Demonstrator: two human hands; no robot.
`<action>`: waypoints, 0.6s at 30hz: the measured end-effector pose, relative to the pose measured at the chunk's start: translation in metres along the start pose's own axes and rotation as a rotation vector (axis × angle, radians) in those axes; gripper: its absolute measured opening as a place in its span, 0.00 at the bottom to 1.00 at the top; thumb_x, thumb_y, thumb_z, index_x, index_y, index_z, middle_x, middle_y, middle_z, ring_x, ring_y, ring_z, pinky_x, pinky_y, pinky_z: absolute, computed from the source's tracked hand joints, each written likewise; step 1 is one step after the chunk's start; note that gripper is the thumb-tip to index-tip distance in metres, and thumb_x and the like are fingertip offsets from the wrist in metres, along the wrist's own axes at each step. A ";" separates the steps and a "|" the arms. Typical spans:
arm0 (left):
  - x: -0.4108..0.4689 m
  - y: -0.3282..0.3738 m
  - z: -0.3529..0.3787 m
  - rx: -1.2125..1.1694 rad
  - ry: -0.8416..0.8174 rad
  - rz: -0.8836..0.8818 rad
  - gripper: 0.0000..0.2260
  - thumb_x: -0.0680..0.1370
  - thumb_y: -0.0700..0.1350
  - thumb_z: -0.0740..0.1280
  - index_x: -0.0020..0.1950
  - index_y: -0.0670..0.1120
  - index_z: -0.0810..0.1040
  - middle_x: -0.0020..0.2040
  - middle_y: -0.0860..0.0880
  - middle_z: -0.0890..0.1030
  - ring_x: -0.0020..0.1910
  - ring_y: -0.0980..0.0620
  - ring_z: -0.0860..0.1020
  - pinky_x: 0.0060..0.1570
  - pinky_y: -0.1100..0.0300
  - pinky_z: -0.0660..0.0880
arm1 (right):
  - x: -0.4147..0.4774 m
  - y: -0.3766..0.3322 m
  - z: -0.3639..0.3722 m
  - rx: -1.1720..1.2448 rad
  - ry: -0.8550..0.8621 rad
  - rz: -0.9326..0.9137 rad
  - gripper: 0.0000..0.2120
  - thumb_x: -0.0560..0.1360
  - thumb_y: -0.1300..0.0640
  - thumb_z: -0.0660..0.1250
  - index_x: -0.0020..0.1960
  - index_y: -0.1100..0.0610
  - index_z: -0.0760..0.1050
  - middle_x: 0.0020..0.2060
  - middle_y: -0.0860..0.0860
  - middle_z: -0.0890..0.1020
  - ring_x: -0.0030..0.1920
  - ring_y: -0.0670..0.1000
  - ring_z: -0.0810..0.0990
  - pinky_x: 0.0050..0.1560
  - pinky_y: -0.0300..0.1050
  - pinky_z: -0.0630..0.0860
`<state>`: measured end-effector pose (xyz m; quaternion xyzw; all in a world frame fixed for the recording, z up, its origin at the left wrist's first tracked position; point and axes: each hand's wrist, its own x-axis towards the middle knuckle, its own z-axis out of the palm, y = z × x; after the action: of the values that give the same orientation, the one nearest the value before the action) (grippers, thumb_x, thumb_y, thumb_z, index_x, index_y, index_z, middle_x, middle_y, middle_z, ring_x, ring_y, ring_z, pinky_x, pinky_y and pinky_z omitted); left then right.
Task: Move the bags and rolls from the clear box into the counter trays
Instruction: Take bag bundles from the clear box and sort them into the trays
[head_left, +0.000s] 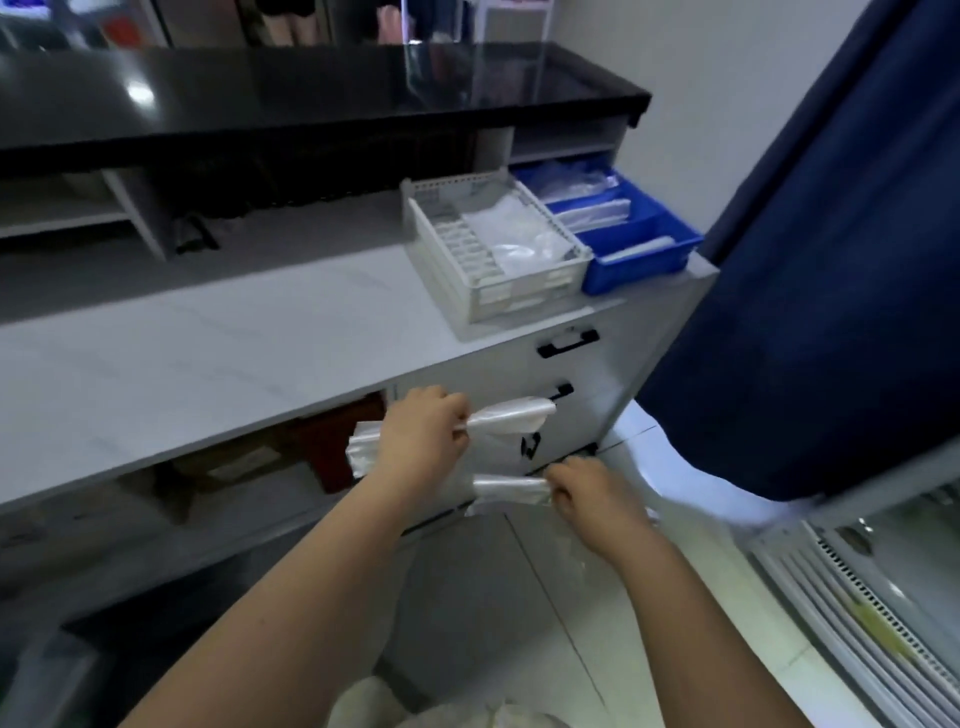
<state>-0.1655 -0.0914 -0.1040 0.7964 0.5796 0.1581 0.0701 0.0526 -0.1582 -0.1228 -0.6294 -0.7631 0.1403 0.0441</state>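
Observation:
My left hand (423, 434) grips a rolled bundle of clear plastic bags (511, 415), which sticks out to the right in front of the drawer fronts. My right hand (587, 493) holds a second roll of clear bags (506, 488), lower and nearer to me. Both hands hang below the counter edge. On the counter at the back right stand a grey slotted tray (480, 291) holding clear bags and a blue divided tray (639, 265) holding bags and rolls. More crumpled plastic (498, 717) shows at the bottom edge; the clear box is not recognisable.
A pale counter (208, 353) runs left, with a black raised top (311, 98) behind it. Drawers with black handles (566, 343) lie under the trays. A dark blue curtain (831, 260) hangs at right above a white louvred unit (857, 597). Open shelves below hold boxes (249, 462).

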 end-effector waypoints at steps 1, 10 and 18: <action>0.012 0.021 0.009 -0.009 -0.005 0.013 0.06 0.73 0.45 0.66 0.50 0.48 0.77 0.47 0.48 0.77 0.50 0.44 0.74 0.40 0.56 0.65 | -0.004 0.024 -0.008 0.003 0.002 0.015 0.05 0.75 0.60 0.59 0.45 0.54 0.73 0.43 0.51 0.74 0.46 0.54 0.71 0.39 0.47 0.66; 0.122 0.137 0.034 0.009 0.029 0.086 0.06 0.72 0.44 0.68 0.47 0.49 0.78 0.45 0.48 0.78 0.46 0.45 0.75 0.37 0.57 0.66 | 0.033 0.144 -0.069 0.012 0.086 0.010 0.06 0.73 0.64 0.58 0.45 0.57 0.72 0.43 0.55 0.74 0.46 0.57 0.71 0.40 0.49 0.67; 0.229 0.160 0.049 0.012 0.077 0.134 0.04 0.72 0.44 0.68 0.46 0.50 0.78 0.44 0.49 0.78 0.44 0.47 0.75 0.37 0.58 0.67 | 0.122 0.201 -0.099 -0.013 0.287 -0.116 0.11 0.72 0.64 0.62 0.52 0.56 0.77 0.45 0.54 0.77 0.49 0.57 0.73 0.41 0.46 0.61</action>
<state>0.0584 0.0772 -0.0634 0.8271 0.5281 0.1895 0.0321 0.2431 0.0099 -0.0952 -0.5980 -0.7849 0.0409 0.1567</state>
